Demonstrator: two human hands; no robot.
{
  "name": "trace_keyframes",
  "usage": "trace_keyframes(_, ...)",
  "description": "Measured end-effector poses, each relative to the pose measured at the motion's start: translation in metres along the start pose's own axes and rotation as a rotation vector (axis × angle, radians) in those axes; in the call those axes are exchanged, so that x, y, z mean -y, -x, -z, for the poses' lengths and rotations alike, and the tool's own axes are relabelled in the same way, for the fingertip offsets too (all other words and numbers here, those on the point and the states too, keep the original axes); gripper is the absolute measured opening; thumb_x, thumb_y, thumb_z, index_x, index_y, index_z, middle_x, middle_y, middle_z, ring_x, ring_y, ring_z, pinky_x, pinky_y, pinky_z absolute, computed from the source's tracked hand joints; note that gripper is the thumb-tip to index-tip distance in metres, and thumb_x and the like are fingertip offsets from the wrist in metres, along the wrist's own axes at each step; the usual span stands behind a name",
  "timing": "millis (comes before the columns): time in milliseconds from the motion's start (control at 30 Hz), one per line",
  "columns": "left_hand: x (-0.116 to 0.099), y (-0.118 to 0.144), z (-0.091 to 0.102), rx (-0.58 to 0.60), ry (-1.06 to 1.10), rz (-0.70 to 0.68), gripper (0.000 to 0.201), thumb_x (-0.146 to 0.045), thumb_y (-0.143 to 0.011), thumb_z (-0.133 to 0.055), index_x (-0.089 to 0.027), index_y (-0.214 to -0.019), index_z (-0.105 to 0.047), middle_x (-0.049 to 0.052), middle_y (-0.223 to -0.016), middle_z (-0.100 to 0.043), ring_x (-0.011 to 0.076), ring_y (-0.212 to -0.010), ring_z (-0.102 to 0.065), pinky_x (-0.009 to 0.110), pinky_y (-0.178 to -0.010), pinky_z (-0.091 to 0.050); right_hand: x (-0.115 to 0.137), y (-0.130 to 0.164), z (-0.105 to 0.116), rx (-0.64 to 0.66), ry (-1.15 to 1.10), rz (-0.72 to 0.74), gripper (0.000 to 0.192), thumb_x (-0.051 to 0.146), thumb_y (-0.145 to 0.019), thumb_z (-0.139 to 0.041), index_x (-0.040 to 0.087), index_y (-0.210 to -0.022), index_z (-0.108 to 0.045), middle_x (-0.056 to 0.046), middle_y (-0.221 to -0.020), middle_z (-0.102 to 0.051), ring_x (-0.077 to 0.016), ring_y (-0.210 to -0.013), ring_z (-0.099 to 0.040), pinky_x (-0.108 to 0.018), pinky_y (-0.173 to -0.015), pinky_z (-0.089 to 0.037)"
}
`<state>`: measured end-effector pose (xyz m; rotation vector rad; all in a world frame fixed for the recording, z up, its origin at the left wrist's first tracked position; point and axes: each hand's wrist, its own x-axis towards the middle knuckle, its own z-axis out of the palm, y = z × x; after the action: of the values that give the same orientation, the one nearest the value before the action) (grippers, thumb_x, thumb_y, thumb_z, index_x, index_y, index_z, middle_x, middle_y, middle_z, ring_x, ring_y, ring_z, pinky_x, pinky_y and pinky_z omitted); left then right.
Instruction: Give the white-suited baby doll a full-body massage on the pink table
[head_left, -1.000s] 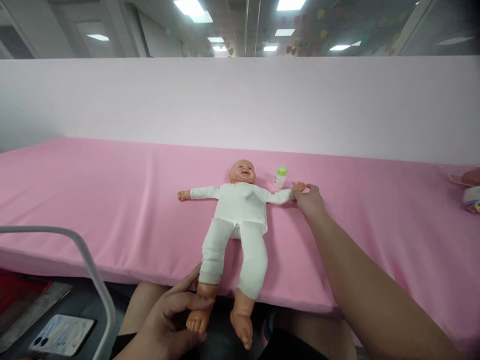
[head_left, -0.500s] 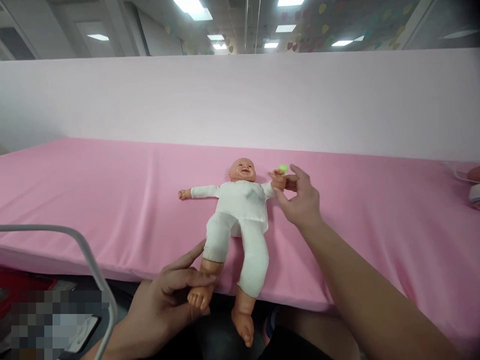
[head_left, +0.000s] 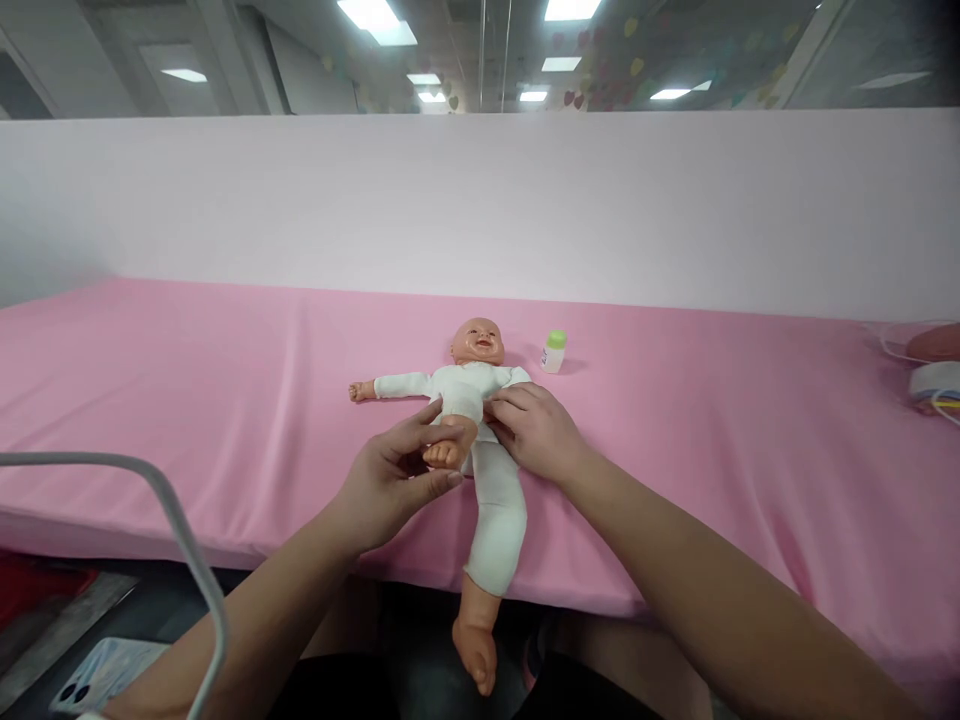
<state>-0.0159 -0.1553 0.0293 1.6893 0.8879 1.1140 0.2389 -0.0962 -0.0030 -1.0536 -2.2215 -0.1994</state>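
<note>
A baby doll (head_left: 491, 480) in white clothes lies on its back on the pink-covered surface (head_left: 285, 440), its head toward the wall. My left hand (head_left: 390, 475) is closed around the doll's foot on the left side, and that leg is folded up over the belly. My right hand (head_left: 536, 425) is closed at the doll's side on the doll's arm, whose white sleeve runs under my fingers; the doll's own hand there is hidden. The other leg hangs over the front edge. Beyond my right hand stands a small bottle with a green cap (head_left: 553, 352).
A white wall (head_left: 480, 210) rises behind the surface, with glass above it. A grey curved tube (head_left: 165, 500) crosses the lower left, near a phone (head_left: 109, 670). At the far right edge are a partly seen brown item (head_left: 934, 343) and a pale item (head_left: 934, 378).
My left hand has lifted the doll's foot up toward its belly, bending the leg. My right hand has moved the doll's arm down and inward, uncovering the bottle.
</note>
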Motion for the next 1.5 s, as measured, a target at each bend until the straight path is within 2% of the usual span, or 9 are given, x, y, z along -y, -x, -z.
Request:
trace_keyframes(133,-0.001,-0.006,-0.002,-0.008,0.004,-0.001,0.042,-0.034,-0.08,-0.089,-0.027,-0.121,-0.08,0.007,-0.129,-0.077,0.0357,-0.159,-0.031,0.061,-0.129,-0.031,0.0,0.001,0.001,-0.017,-0.023,-0.011,0.015,0.014,-0.094,-0.062,0.022,-0.1,-0.073,-0.007,-0.107,-0.077,-0.0259,-0.1,-0.066,-0.042,-0.094,-0.051)
trace_keyframes(333,-0.003,0.025,0.006,0.059,0.044,-0.043,0.042,-0.03,-0.084,-0.086,-0.027,-0.125,-0.078,0.011,-0.15,-0.064,0.0375,-0.156,-0.036,0.059,-0.126,-0.034,0.001,0.003,0.003,-0.102,-0.08,-0.117,0.017,0.017,-0.092,-0.062,0.023,-0.105,-0.07,-0.006,-0.104,-0.076,-0.0271,-0.099,-0.066,-0.045,-0.093,-0.053)
trace_keyframes(467,-0.004,0.064,0.017,0.067,0.055,-0.009,0.041,-0.029,-0.085,-0.084,-0.03,-0.125,-0.079,0.01,-0.166,-0.045,0.042,-0.151,-0.043,0.057,-0.12,-0.044,-0.014,0.008,0.009,-0.32,-0.128,-0.386,0.033,0.035,-0.09,-0.069,0.025,-0.121,-0.067,-0.009,-0.116,-0.075,-0.0287,-0.104,-0.069,-0.047,-0.092,-0.056)
trace_keyframes(600,0.006,0.1,0.03,0.078,0.039,0.05,0.041,-0.032,-0.08,-0.088,-0.035,-0.121,-0.081,0.006,-0.165,-0.046,0.0425,-0.145,-0.052,0.056,-0.116,-0.049,-0.043,0.013,0.022,-0.443,-0.249,-0.776,0.059,0.054,-0.086,-0.071,0.024,-0.135,-0.057,-0.009,-0.117,-0.075,-0.0262,-0.094,-0.072,-0.042,-0.083,-0.059)
trace_keyframes(800,0.036,0.129,0.042,0.088,0.008,0.087,0.045,-0.029,-0.077,-0.089,-0.035,-0.121,-0.08,0.008,-0.157,-0.056,0.0393,-0.139,-0.059,0.052,-0.112,-0.053,-0.088,0.025,0.033,-0.304,-0.183,-1.159,0.073,0.055,-0.08,-0.072,0.019,-0.141,-0.054,-0.012,-0.109,-0.076,-0.03,-0.091,-0.072,-0.041,-0.077,-0.056)
trace_keyframes(1000,0.047,0.134,0.031,0.052,0.063,0.145,0.04,-0.032,-0.079,-0.088,-0.034,-0.118,-0.081,0.009,-0.161,-0.052,0.0415,-0.142,-0.055,0.06,-0.114,-0.048,-0.113,0.039,0.026,-0.132,-0.177,-1.29,0.078,0.049,-0.078,-0.074,0.015,-0.145,-0.051,-0.018,-0.108,-0.076,-0.0315,-0.082,-0.072,-0.046,-0.074,-0.057)
trace_keyframes(1133,0.038,0.131,0.024,0.046,0.105,0.134,0.038,-0.032,-0.08,-0.088,-0.032,-0.117,-0.081,0.009,-0.162,-0.051,0.041,-0.143,-0.054,0.058,-0.112,-0.051,-0.099,0.032,0.024,-0.196,-0.197,-1.211,0.076,0.05,-0.081,-0.073,0.018,-0.146,-0.051,-0.015,-0.109,-0.076,-0.0304,-0.087,-0.074,-0.043,-0.075,-0.059)
trace_keyframes(1300,0.009,0.11,0.025,0.113,0.014,0.156,0.041,-0.029,-0.08,-0.088,-0.034,-0.12,-0.081,0.005,-0.168,-0.041,0.0406,-0.142,-0.056,0.046,-0.105,-0.059,-0.041,0.008,0.012,-0.395,-0.206,-0.694,0.066,0.047,-0.085,-0.07,0.023,-0.145,-0.053,-0.009,-0.118,-0.076,-0.0265,-0.097,-0.075,-0.043,-0.089,-0.062)
trace_keyframes(1500,0.0,0.063,0.011,0.089,0.121,0.027,0.043,-0.031,-0.08,-0.089,-0.028,-0.122,-0.08,0.012,-0.166,-0.043,0.0436,-0.15,-0.045,0.057,-0.117,-0.047,0.003,0.0,-0.01,-0.192,-0.065,-0.28,0.054,0.026,-0.09,-0.065,0.025,-0.143,-0.058,-0.01,-0.127,-0.074,-0.0302,-0.109,-0.072,-0.049,-0.092,-0.061)
